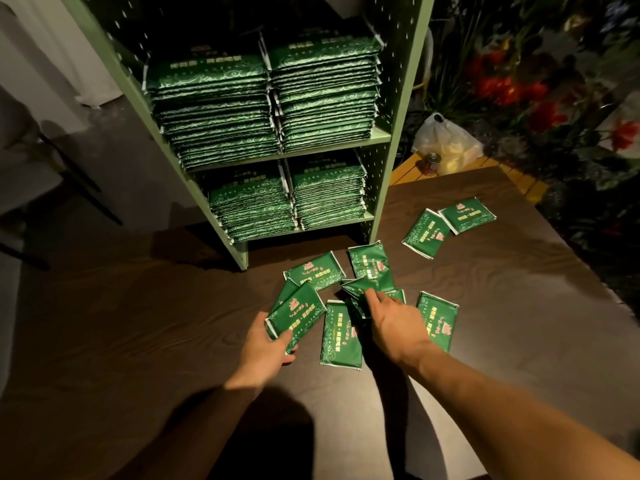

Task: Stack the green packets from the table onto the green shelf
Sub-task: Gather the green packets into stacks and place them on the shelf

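- Gripping one green packet (296, 315) in the left hand (266, 348), thumb curled over its near edge, fingers underneath, a second packet (288, 292) peeking out just behind it
- Pinching a small fanned bundle of packets (356, 294) with the right hand (391, 323), fingers curled round the lower edges
- Lying loose on the dark wood-grain table (138, 306): one packet (341, 336) flat between the two hands, one (438, 322) just right of the right wrist, two (315, 270) (372, 263) near the foot of the shelf, and a pair (426, 233) (467, 214) well apart toward the far right
- Standing on the table behind the loose ones, the pale green shelf (384, 188), pegboard-sided, already holding tall twin stacks on both visible tiers
- Risking, probably, a slip of the fanned bundle: glossy foil-like wrappers sliding over each other under a loose pinch and scattering back onto the table
- Risking a toppled column on placement: soft, slightly puffed flat pouches with crimped white ends, stacking unevenly, edges already looking staggered on the upper tier
- Risking a jam as well, with the upper stacks reaching high toward the dark space above, though the actual headroom being too dim to judge
- Risking a knock against the neighbouring stack, the two columns standing nearly touching
- Looking thin, rectangular and pliable, printed with pale swirling patterns and red-gold lettering, likely bending rather than holding shape when lifted by one corner
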`<move>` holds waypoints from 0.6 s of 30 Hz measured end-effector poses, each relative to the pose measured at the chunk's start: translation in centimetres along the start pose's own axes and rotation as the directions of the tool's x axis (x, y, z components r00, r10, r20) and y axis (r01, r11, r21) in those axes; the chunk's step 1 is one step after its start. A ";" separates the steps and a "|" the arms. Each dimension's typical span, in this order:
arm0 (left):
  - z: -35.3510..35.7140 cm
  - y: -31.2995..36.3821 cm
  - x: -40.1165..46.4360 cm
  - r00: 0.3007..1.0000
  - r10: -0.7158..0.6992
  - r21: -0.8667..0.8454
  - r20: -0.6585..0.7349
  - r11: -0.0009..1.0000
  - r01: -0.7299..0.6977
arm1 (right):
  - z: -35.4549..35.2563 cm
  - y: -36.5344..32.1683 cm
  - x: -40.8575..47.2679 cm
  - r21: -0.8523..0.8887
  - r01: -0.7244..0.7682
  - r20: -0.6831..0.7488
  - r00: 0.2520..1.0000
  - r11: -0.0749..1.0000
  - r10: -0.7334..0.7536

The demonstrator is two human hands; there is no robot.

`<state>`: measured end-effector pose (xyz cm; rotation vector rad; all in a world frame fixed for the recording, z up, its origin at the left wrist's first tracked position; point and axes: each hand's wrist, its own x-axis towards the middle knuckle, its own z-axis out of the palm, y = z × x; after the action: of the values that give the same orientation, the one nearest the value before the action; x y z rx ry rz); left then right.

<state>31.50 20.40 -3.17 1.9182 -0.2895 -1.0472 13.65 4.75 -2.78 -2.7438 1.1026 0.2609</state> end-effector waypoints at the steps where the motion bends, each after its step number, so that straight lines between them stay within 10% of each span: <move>1: 0.0 0.0 -0.1 1.000 0.009 -0.005 -0.002 1.000 -0.009 | -0.3 0.2 -0.3 0.003 -0.007 -0.021 1.000 1.000 0.007; 8: -0.5 0.2 -0.5 0.996 -0.087 -0.176 0.029 0.980 0.091 | -0.9 -0.8 -2.5 0.279 0.252 -0.263 0.948 0.927 -0.179; 18: -3.4 1.0 -2.4 0.872 -0.212 -0.365 0.441 0.845 0.390 | 0.1 -5.2 -3.8 -0.096 0.597 -0.349 0.729 0.796 -0.589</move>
<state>32.87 23.23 -0.21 1.3554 0.0529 -1.5637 14.54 10.96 -1.56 -3.0116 0.2042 -0.3637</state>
